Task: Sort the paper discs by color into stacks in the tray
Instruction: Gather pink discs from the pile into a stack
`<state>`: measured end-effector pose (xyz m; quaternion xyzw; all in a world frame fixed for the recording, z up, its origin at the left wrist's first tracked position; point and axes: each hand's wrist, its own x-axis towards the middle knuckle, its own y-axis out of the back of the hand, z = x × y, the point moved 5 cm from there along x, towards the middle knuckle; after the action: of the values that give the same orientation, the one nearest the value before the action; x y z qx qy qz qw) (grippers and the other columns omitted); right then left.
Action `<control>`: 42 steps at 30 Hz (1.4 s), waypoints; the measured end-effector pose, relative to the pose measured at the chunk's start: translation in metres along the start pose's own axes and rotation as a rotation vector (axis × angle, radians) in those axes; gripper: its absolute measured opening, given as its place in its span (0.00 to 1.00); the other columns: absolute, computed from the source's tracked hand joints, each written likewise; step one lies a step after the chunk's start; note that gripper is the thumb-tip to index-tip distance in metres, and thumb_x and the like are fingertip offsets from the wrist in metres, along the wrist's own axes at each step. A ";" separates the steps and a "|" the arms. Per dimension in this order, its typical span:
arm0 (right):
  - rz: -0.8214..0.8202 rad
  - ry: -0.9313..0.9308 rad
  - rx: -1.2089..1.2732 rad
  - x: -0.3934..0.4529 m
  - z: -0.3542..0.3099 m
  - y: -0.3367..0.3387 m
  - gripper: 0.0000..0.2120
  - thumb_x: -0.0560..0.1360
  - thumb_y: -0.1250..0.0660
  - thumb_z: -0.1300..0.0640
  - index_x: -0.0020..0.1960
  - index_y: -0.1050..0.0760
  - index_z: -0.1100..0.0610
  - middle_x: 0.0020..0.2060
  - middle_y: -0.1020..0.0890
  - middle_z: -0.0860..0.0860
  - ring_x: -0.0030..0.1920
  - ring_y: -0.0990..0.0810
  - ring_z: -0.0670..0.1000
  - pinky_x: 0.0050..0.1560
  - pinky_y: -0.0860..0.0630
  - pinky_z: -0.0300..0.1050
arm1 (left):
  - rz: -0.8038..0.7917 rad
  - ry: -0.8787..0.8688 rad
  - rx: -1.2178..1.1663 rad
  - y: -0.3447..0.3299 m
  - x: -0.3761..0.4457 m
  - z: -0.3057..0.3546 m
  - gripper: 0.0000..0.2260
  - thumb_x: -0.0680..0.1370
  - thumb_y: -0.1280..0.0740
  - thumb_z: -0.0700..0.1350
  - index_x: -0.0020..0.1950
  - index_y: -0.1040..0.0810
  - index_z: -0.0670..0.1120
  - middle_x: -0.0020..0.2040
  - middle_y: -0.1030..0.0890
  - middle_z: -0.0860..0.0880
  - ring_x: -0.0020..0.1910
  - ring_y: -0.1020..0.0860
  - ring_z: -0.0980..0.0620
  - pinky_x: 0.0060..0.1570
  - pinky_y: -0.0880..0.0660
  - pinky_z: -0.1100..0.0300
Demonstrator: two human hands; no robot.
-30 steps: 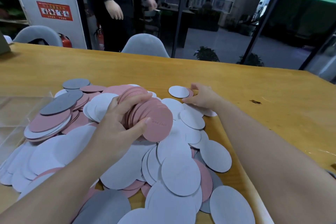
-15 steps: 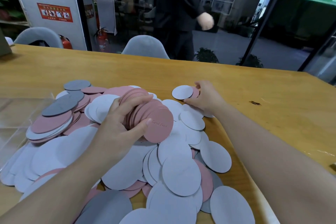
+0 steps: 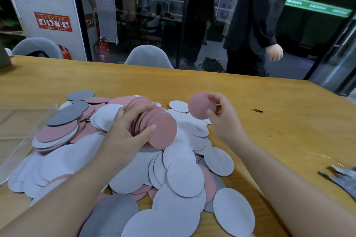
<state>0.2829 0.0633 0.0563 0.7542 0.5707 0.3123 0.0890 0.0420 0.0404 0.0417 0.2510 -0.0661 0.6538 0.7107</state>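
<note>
A big loose pile of paper discs (image 3: 179, 177), white, pink and grey, covers the wooden table in front of me. My left hand (image 3: 127, 131) grips a fanned stack of pink discs (image 3: 159, 127) above the pile's middle. My right hand (image 3: 223, 119) pinches a single pink disc (image 3: 200, 105), lifted off the table at the pile's far right edge. A clear plastic tray (image 3: 17, 136) lies at the left, partly under the discs; its inside is hard to make out.
The wooden table (image 3: 269, 131) stretches bare to the right and far side. A grey crumpled wrapper (image 3: 344, 179) lies at the right edge. Grey chairs (image 3: 148, 57) stand behind the table, and a person in black (image 3: 256, 25) stands beyond the far edge.
My right hand has lifted a pink disc from beside a white one at the pile's far edge. My left hand keeps the pink stack in place. The person behind has moved right.
</note>
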 end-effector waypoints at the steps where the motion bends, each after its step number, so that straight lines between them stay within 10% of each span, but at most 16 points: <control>1: 0.004 0.025 0.067 -0.009 -0.005 0.002 0.18 0.77 0.40 0.68 0.59 0.30 0.48 0.53 0.26 0.40 0.50 0.26 0.41 0.47 0.29 0.32 | 0.003 -0.001 0.005 -0.001 0.000 0.000 0.25 0.74 0.29 0.42 0.50 0.27 0.76 0.59 0.29 0.52 0.57 0.30 0.70 0.45 0.36 0.84; 7: -0.086 0.064 0.371 -0.047 -0.027 -0.004 0.18 0.74 0.36 0.71 0.51 0.33 0.48 0.43 0.25 0.46 0.41 0.24 0.45 0.43 0.25 0.37 | 0.010 -0.014 -0.006 -0.002 -0.002 0.006 0.26 0.74 0.30 0.40 0.49 0.26 0.76 0.60 0.29 0.49 0.58 0.29 0.66 0.43 0.34 0.84; 19: -0.156 0.084 0.109 -0.058 -0.034 -0.027 0.11 0.71 0.28 0.62 0.37 0.24 0.47 0.32 0.20 0.39 0.34 0.24 0.39 0.37 0.30 0.31 | -0.136 -0.071 0.106 -0.011 -0.008 0.007 0.21 0.71 0.29 0.49 0.53 0.27 0.75 0.53 0.33 0.60 0.57 0.33 0.72 0.51 0.39 0.84; 31: -0.724 -0.116 -0.427 -0.080 -0.012 0.002 0.05 0.71 0.29 0.49 0.43 0.20 0.50 0.32 0.23 0.42 0.30 0.29 0.40 0.31 0.34 0.33 | -0.117 -0.071 -0.006 -0.014 -0.009 0.014 0.29 0.75 0.31 0.37 0.48 0.26 0.77 0.54 0.33 0.56 0.53 0.32 0.75 0.43 0.32 0.83; 42: -0.350 -0.085 -0.017 -0.063 -0.015 0.012 0.07 0.77 0.36 0.62 0.42 0.30 0.54 0.34 0.23 0.48 0.35 0.25 0.46 0.42 0.27 0.43 | -0.129 -0.047 0.078 -0.011 -0.008 0.021 0.26 0.74 0.31 0.38 0.48 0.24 0.73 0.56 0.30 0.51 0.55 0.31 0.71 0.47 0.35 0.83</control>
<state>0.2745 -0.0013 0.0506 0.6550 0.6865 0.2646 0.1723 0.0560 0.0236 0.0536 0.2974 -0.0408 0.6026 0.7394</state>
